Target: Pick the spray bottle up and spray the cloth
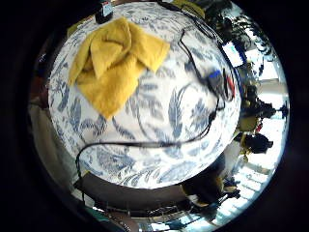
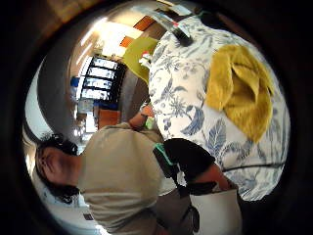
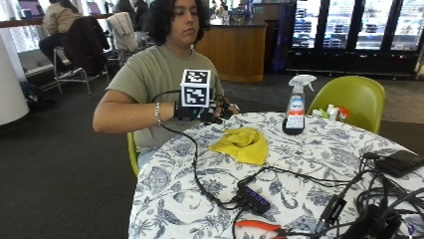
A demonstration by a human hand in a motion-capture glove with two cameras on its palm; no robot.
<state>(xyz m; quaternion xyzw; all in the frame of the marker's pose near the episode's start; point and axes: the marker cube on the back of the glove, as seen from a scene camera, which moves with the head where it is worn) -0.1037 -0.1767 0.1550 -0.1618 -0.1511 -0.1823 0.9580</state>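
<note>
A: Beyond the fingertips, what sits on the table (image 3: pixel 199 199)?
B: The yellow cloth (image 3: pixel 243 144), crumpled; the spray bottle (image 3: pixel 295 105) stands upright further out, near the far edge.
A: And the right hand (image 3: pixel 199 110)?
B: Raised over the near rim, fingers loosely curled, holding nothing; bare tabletop lies between cloth and bottle.

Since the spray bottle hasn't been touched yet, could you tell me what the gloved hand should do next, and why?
Probably reach across the table to the upright white-topped clear spray bottle. The black-gloved right hand hovers at the table's near edge holding nothing, while the bottle stands apart beyond the crumpled yellow cloth.
</note>
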